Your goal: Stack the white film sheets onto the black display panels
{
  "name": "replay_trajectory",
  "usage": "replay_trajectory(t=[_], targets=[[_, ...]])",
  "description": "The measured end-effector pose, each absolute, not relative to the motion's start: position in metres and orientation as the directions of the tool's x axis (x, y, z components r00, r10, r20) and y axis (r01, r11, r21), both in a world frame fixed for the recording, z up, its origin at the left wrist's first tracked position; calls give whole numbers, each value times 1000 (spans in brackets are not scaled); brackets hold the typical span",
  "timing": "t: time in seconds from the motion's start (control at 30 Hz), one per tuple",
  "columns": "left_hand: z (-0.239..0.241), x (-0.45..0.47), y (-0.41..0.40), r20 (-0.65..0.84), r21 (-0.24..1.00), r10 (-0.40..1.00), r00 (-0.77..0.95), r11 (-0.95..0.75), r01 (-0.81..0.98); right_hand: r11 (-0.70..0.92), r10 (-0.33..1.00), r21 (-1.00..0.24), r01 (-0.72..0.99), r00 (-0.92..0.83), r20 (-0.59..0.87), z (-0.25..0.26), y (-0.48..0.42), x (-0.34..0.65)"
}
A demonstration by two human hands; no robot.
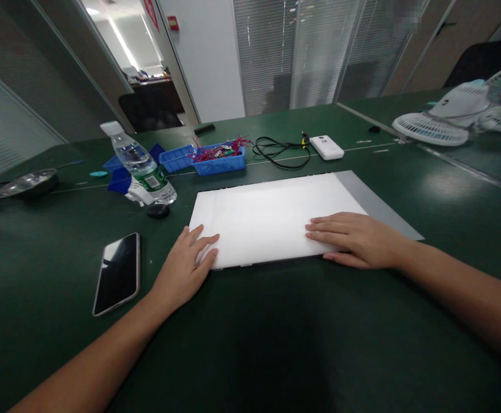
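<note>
A flat white rectangular panel or sheet (pixel 267 218) with a dark edge lies on the green table in front of me. A greyer sheet (pixel 379 206) sticks out past its right end. My left hand (pixel 186 261) rests at the panel's near left corner, its fingers spread over the edge. Toward the right, my right hand (pixel 353 241) lies flat on the white surface with the fingers stretched to the left and the thumb by the near edge. Neither hand is wrapped around anything.
Left of the panel lie a smartphone (pixel 119 274), a black mouse-like object (pixel 158 211) and a tilted water bottle (pixel 140 163). Behind it are a blue tray (pixel 220 166) of red wires, a black cable (pixel 281 154) and a white power bank (pixel 326 147). White fans (pixel 452 117) lie far right.
</note>
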State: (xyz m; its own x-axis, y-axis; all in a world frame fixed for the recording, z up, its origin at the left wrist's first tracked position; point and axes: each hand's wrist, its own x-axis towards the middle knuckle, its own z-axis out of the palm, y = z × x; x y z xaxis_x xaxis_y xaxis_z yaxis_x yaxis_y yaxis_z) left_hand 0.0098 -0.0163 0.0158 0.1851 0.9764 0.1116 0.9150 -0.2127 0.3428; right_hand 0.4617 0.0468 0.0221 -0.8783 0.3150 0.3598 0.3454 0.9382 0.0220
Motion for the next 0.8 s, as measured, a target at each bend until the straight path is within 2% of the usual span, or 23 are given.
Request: replay_trajectory(t=[0.43,0.8], targets=[[12,9,-15,141,305,971,194,-229,924,932,326,36,361,-878,351,22,47,462],[11,7,-16,83,305,981,173,-190,933,932,327,43,360,-884,334,25,47,462]])
